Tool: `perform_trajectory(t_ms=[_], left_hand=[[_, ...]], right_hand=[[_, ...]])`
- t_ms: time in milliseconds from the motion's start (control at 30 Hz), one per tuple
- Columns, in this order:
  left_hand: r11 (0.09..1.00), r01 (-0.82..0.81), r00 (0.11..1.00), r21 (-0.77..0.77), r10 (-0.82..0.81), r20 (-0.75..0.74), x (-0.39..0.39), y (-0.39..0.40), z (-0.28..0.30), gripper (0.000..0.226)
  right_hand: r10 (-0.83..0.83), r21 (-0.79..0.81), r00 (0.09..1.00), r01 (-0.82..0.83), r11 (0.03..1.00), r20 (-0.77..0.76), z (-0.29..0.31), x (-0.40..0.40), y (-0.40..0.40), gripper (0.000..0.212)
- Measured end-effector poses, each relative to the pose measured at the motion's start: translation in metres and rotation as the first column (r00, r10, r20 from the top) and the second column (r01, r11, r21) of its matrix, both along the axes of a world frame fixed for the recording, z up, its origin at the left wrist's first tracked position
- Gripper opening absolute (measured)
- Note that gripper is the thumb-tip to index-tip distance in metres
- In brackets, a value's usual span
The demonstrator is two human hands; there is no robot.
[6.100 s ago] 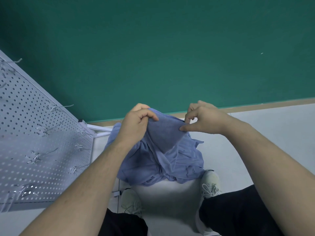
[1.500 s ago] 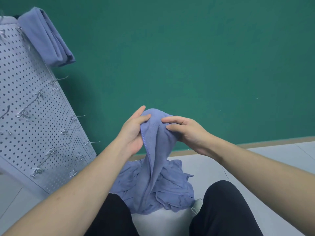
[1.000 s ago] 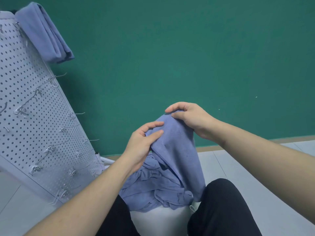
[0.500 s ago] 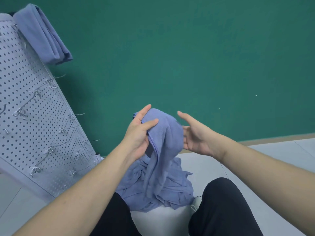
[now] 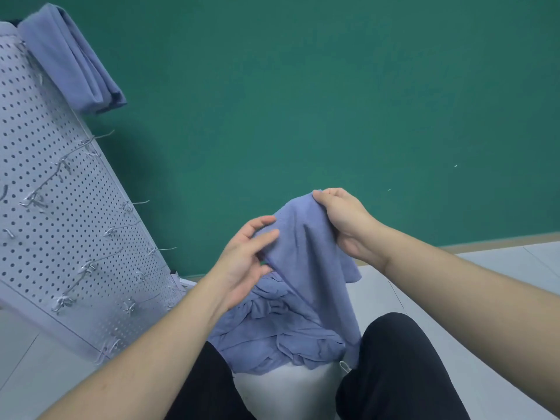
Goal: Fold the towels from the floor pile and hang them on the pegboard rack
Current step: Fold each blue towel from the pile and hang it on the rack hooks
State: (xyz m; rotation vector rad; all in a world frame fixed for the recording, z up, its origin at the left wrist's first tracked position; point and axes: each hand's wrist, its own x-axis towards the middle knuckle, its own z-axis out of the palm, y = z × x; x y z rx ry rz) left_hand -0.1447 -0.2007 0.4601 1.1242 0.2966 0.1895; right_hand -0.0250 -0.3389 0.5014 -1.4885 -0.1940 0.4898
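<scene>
My right hand (image 5: 345,222) grips the top of a blue towel (image 5: 306,256) and holds it up in front of me; the cloth hangs down to the crumpled pile of blue towels (image 5: 272,334) on the floor between my knees. Just left of the hanging cloth, my left hand (image 5: 242,262) has relaxed fingers whose tips touch the towel's left edge. A folded blue towel (image 5: 72,59) hangs over the top of the white pegboard rack (image 5: 54,225) at the upper left.
Several metal hooks (image 5: 133,204) stick out of the leaning pegboard toward me. A green wall stands behind, with pale floor tiles (image 5: 500,268) to the right. My knees in black trousers (image 5: 394,368) flank the pile.
The towel passed from my left hand to my right: the right hand closed on its top and lifted it to the right, while the left let go and dropped lower.
</scene>
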Motion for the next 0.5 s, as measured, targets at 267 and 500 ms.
perform_trajectory(t_ms=[267,500], left_hand=[[0.981,-0.191,0.98,-0.029,0.192,0.047,0.014,-0.013,0.005,0.023],[0.93,-0.209,0.975,-0.302,0.221,0.004,0.024,0.0,0.024,0.018]], right_hand=[[0.131,0.011,0.99,-0.131,0.991,-0.052,0.002,-0.002,-0.011,0.021],[0.333,0.008,0.935,-0.336,0.942,0.123,-0.013,-0.01,-0.012,0.051]])
